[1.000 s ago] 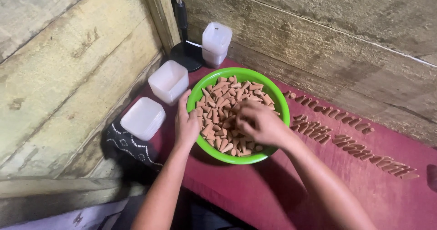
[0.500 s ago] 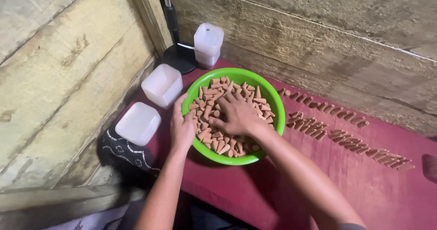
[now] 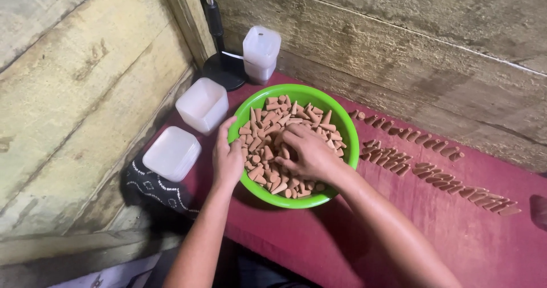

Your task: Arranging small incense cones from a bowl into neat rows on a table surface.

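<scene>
A bright green bowl [image 3: 341, 127] sits on a dark red table [image 3: 456, 237], filled with several small tan cone-shaped pieces [image 3: 268, 123]. My left hand [image 3: 227, 158] rests on the bowl's left rim, its fingers curled over the edge. My right hand [image 3: 305, 150] is inside the bowl, palm down, with its fingers bent into the pile of cones. Whether it has hold of any cones is hidden under the fingers.
Rows of the same cones [image 3: 439, 177] lie on the table to the right of the bowl. White plastic containers [image 3: 202, 104] [image 3: 171, 153] [image 3: 261, 53] stand to the left and behind. A black stand base [image 3: 223, 71] sits in the corner of rough wooden walls [image 3: 68, 94].
My right hand has shifted left and deeper into the cones in the bowl. My left hand stays on the rim. The view has drifted slightly.
</scene>
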